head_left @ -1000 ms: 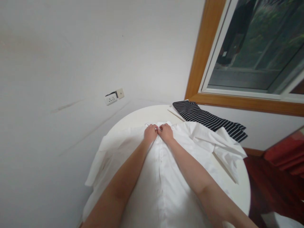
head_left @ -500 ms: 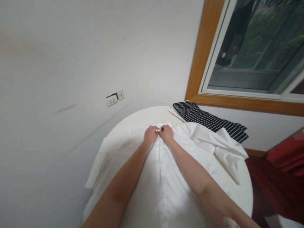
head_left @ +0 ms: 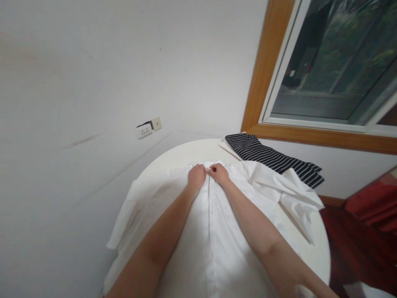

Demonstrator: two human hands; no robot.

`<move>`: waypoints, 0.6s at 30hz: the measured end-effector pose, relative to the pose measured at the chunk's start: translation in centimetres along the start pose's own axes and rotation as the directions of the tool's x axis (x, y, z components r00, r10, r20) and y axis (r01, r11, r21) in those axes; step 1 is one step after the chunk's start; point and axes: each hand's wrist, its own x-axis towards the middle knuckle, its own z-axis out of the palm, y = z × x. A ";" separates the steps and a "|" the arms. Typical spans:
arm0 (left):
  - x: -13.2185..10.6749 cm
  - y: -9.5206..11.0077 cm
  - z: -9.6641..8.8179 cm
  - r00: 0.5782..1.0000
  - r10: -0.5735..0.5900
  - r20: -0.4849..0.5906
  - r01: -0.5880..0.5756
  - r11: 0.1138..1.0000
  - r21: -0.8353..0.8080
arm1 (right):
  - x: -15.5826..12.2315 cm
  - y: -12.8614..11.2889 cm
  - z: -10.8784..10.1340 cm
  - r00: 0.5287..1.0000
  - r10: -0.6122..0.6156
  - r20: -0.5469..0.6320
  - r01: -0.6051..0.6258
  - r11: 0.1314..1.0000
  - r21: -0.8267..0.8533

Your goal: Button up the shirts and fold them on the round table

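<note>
A white button-up shirt (head_left: 217, 231) lies spread over a round white table (head_left: 186, 153), its sleeves hanging off both sides. My left hand (head_left: 196, 176) and my right hand (head_left: 219, 174) meet at the far end of the shirt's front placket, near the collar. Both hands are closed in a pinch on the cloth there, fingertips almost touching each other. Whatever small part sits between the fingertips is too small to make out.
A folded black-and-white striped garment (head_left: 273, 157) lies on the table's far right edge below a wood-framed window (head_left: 325, 82). A wall socket (head_left: 144, 130) sits on the white wall to the left. Dark red floor (head_left: 359, 240) shows at right.
Both hands stay pinched at the collar end of the placket with only slight finger shifts. The view has tilted a little.
</note>
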 end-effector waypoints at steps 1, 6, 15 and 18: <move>0.0 0.0 -0.1 1.000 0.015 0.002 -0.015 1.000 0.018 | 0.1 0.0 0.1 1.000 0.004 -0.011 -0.004 1.000 0.016; -0.1 0.3 -0.5 0.997 0.068 0.025 -0.070 0.992 0.101 | 0.6 0.1 0.4 0.994 -0.022 -0.105 0.033 0.993 0.110; 0.2 -0.6 -0.3 0.998 0.053 0.036 -0.049 0.994 -0.097 | 0.0 0.4 1.1 0.994 -0.062 -0.095 0.070 0.994 0.087; 0.5 -1.2 -0.1 0.999 0.020 0.030 -0.012 0.970 -0.242 | -0.1 0.4 1.0 0.996 -0.061 -0.070 0.067 0.994 0.089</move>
